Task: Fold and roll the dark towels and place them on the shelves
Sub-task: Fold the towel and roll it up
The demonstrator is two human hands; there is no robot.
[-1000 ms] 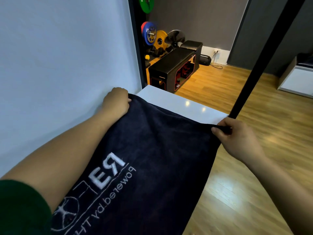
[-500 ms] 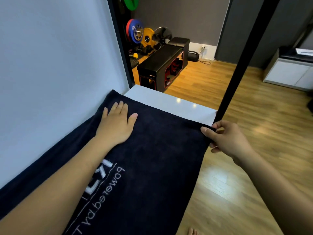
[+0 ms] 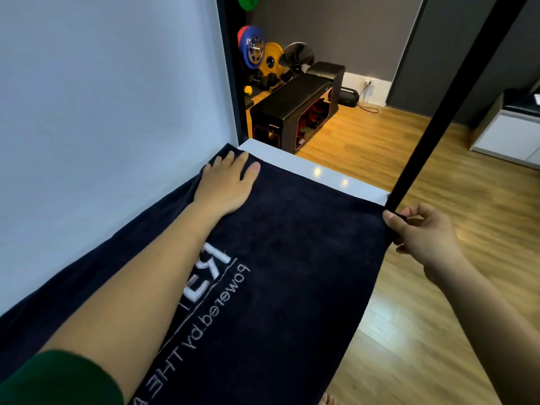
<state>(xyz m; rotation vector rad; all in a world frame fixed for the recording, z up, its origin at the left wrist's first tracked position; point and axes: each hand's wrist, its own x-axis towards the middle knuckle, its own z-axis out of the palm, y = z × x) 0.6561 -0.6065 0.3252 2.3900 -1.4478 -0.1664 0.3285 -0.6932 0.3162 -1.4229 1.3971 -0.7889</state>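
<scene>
A dark navy towel (image 3: 298, 258) with white embroidered lettering lies spread flat along a white shelf surface (image 3: 330, 173), its left edge against the pale wall. My left hand (image 3: 228, 185) rests palm down with fingers apart on the towel near its far left corner. My right hand (image 3: 420, 232) pinches the towel's far right corner at the shelf's edge, beside a black upright post (image 3: 447, 109). The towel's near end runs out of view below.
The pale wall (image 3: 111, 112) closes the left side. Beyond the shelf end stand a black bench box (image 3: 295, 109) and coloured weight plates (image 3: 257, 51). Wooden floor (image 3: 438, 331) lies to the right, with a white cabinet (image 3: 508, 135) at far right.
My left hand let go of the far left corner, opened flat, and slid along the towel toward that corner. My right hand keeps its pinch on the right corner.
</scene>
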